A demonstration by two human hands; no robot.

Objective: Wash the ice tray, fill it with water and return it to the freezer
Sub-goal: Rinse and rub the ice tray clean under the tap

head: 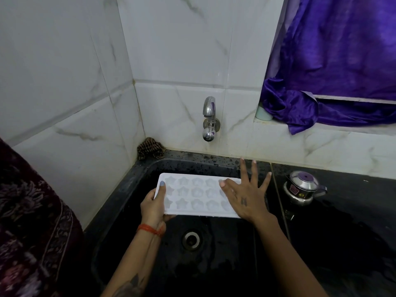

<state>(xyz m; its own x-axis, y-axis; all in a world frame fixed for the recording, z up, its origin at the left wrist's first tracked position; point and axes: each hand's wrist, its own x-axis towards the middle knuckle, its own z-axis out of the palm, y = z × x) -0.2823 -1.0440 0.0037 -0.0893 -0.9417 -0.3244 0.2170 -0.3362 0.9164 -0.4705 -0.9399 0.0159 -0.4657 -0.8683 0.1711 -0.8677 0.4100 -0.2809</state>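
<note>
A white ice tray (196, 195) with star and round moulds is held level over the black sink (150, 168), below the tap. My left hand (155, 203) grips its left end, thumb on top and fingers underneath. My right hand (244, 196) lies flat on the tray's right end with fingers spread straight. The steel tap (209, 118) sticks out of the tiled wall above the tray, and no water runs from it.
The sink drain (191, 239) lies below the tray. A small steel kettle (302, 187) stands on the dark counter at right. A brown scrubbing cloth (150, 147) sits in the back corner. A purple curtain (334, 67) hangs over the window ledge, with a pale cup (263, 114) beside it.
</note>
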